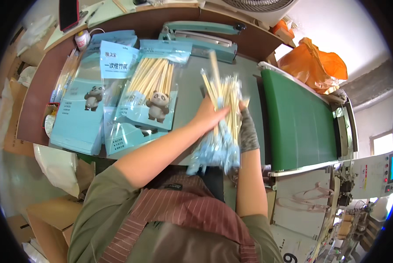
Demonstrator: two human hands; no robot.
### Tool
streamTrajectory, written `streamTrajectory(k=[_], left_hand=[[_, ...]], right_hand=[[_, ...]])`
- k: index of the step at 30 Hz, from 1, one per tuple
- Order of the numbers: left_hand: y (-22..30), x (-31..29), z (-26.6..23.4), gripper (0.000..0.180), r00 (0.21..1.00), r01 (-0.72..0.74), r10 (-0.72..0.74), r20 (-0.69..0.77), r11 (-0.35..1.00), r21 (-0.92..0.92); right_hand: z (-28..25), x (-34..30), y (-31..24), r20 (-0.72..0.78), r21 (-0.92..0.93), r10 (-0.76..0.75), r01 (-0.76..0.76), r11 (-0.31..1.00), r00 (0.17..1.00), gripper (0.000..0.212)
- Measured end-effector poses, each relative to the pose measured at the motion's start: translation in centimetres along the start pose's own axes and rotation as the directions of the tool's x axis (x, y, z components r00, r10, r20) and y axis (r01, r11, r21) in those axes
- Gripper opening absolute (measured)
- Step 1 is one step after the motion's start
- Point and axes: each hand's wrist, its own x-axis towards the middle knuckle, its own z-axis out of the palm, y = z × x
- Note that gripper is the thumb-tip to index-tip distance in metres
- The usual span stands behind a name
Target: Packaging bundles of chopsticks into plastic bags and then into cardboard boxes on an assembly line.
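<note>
A bundle of wrapped chopsticks (pixel 225 127), pale sticks in clear film with light blue lower ends, is upright between my hands over the front of the grey worktop. My bare left hand (pixel 210 115) grips it from the left, thumb across the front. On the right side my right hand (pixel 248 125), in a grey fingerless glove, wraps round the bundle; its fingers are mostly hidden behind. To the left lies a filled blue panda-print pouch (pixel 154 87) with chopsticks showing through its window. Beside it rests a stack of flat blue pouches (pixel 80 105).
At the back of the worktop stands a teal bag sealer (pixel 203 37). A green conveyor belt (pixel 299 120) runs along the right, with an orange bag (pixel 315 65) behind it. Cardboard boxes (pixel 51 215) stand at the lower left. A fan (pixel 258 4) is at the top.
</note>
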Motion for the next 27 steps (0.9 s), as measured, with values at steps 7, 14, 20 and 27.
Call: streamTrajectory(k=[7,14,20,27], left_hand=[[3.3,-1.4,-3.7,0.085,0.968,0.088,-0.106,0.226,0.992,0.089],[1.8,-1.6,-5.1,0.089,0.988,0.003,-0.119,0.097,0.645,0.764],[1.1,-0.6,-4.3,0.075,0.983,0.069,0.050,-0.179,0.797,0.600],[6.3,-6.9,-3.9,0.070,0.926,0.370,-0.368,0.089,0.827,-0.423]], right_hand=[[4.5,1.7,0.8,-0.045,-0.570,-0.321,0.240,0.786,0.946,0.056],[-7.1,4.0,-2.6,-0.192,-0.981,-0.709,-0.130,0.142,0.678,0.075],[-6.1,3.6,-1.8,-0.198,-0.976,-0.619,-0.098,0.193,0.760,0.066],[4.4,-4.1,5.9,-0.002,-0.691,-0.493,0.355,0.630,0.870,0.061]])
